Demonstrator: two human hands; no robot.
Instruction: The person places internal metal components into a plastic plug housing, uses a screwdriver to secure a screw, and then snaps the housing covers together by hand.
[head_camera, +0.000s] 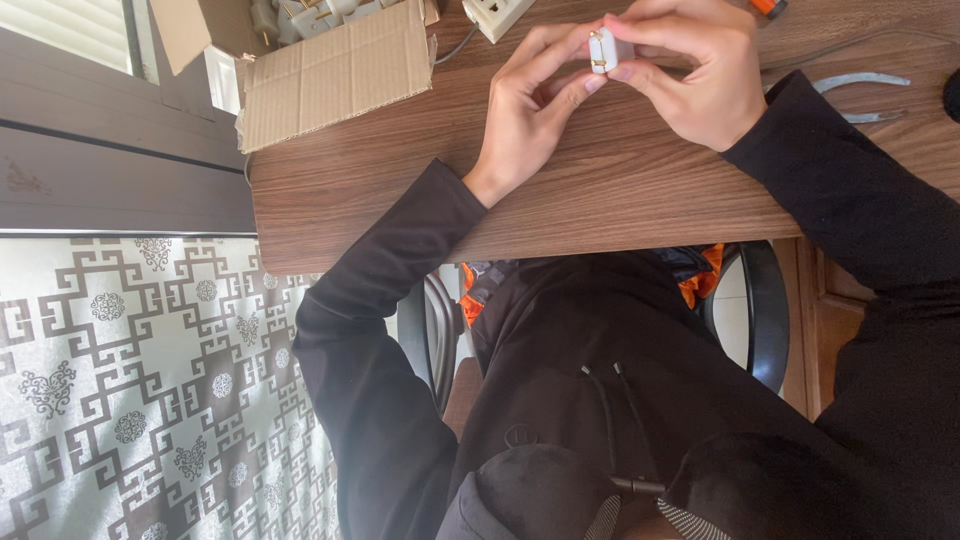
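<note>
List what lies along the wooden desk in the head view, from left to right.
Cardboard box → left hand → small white plug held by both hands → right hand → grey metal pliers.

Wood-grain bench (620, 190), brown. Bearing a cardboard box (330, 70) (flaps open), a white socket block (497, 14), grey-handled pliers (865, 95).

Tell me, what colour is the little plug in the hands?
White, with gold metal bits, seen in the head view: plug.
</note>
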